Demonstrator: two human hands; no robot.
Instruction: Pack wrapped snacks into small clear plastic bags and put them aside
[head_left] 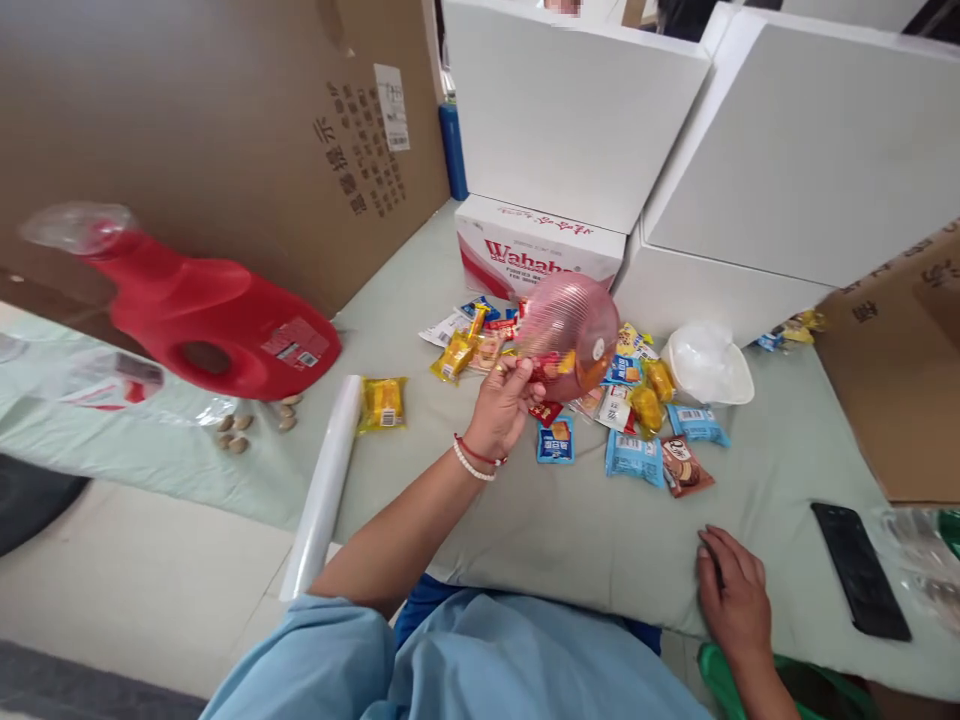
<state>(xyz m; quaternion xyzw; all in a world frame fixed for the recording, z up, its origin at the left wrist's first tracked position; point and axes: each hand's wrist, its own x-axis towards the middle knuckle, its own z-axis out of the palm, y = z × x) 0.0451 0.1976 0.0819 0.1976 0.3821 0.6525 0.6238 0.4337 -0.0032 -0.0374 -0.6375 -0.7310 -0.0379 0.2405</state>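
Note:
A pink see-through ribbed bowl (574,325) is tilted in the air over the snacks, its rim pinched between the thumb and fingers of my left hand (506,405). Through its wall show red and yellow wrappers; whether they lie inside or behind cannot be made out. Beneath and around it are scattered packaged snacks, among them a small blue packet (556,441), light blue packs (634,457) and a brown packet (685,467). My right hand (735,590) rests on the table's front edge, fingers loosely bent and holding nothing.
A red detergent jug (225,320) and a white roll (326,480) are at left, with a yellow snack pack (383,403) beside the roll. Behind stand a Wahaha box (540,245) and white boxes (577,110). A white bowl (739,385) and a black phone (861,570) lie right.

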